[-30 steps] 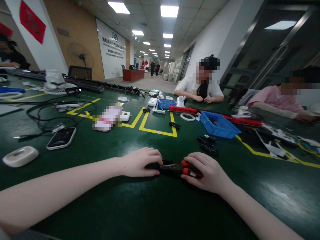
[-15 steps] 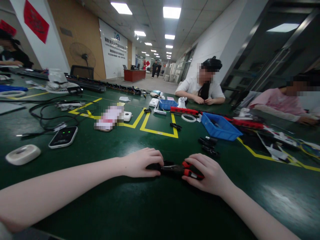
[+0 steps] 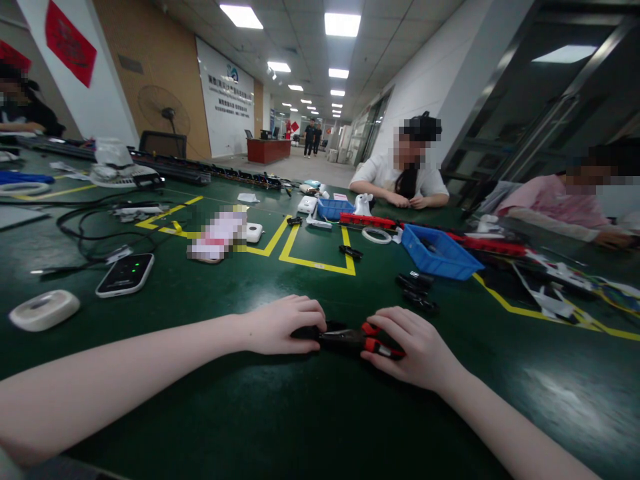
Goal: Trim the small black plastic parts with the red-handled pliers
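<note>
My right hand (image 3: 417,347) is closed around the red-and-black handles of a pair of pliers (image 3: 350,339), whose dark jaws point left. Opposite it, my left hand (image 3: 287,325) grips a small black part (image 3: 306,332), mostly covered by my fingers. The tips of the jaws meet this part beside my left fingertips; whether they bite on it is too dark to tell. Both hands rest low over the green tabletop (image 3: 300,413). Beyond my right hand lie several black clip-like parts (image 3: 417,292), and one more black part (image 3: 351,253) sits near the yellow tape.
A blue bin (image 3: 440,253) stands at the right, with a white ring (image 3: 377,235) beside it. Toward the left are a phone (image 3: 217,235), a white device with green lights (image 3: 125,275), a white oval object (image 3: 45,310) and black cables. Co-workers sit across the table.
The handles and my right hand have shifted very slightly left. My left hand stays in place on the black part, and the view has drifted a little.
</note>
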### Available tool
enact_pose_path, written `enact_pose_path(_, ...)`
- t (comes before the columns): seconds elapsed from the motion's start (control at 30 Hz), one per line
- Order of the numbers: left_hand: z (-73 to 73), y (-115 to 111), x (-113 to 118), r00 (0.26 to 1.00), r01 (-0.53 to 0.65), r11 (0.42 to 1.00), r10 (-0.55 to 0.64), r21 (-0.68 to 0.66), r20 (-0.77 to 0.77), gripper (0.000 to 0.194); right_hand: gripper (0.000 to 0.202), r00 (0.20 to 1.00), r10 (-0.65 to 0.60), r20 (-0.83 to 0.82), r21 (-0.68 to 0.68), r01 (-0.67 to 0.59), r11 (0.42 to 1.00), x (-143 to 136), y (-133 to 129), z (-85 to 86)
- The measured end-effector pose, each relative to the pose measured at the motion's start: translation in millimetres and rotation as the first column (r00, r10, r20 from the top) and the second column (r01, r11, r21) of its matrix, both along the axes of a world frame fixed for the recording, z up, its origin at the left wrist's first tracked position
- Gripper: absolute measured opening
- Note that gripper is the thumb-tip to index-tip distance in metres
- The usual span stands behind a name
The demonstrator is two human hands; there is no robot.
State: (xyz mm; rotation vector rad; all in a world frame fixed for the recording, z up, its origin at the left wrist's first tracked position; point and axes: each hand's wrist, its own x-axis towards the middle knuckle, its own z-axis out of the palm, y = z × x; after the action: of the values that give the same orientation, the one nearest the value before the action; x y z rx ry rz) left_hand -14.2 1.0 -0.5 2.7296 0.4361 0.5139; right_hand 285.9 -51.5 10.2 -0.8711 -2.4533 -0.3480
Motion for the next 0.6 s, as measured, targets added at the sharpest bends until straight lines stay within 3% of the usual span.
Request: enact_pose_path(0.6,0.4,-0.2,-0.2,1.0,0.005,1.0,-0.005,-0.014,0.005,0.02,0.04,1.0,0.023,0.021,0.048,-0.024,0.999,4.4,2.9,-0.3)
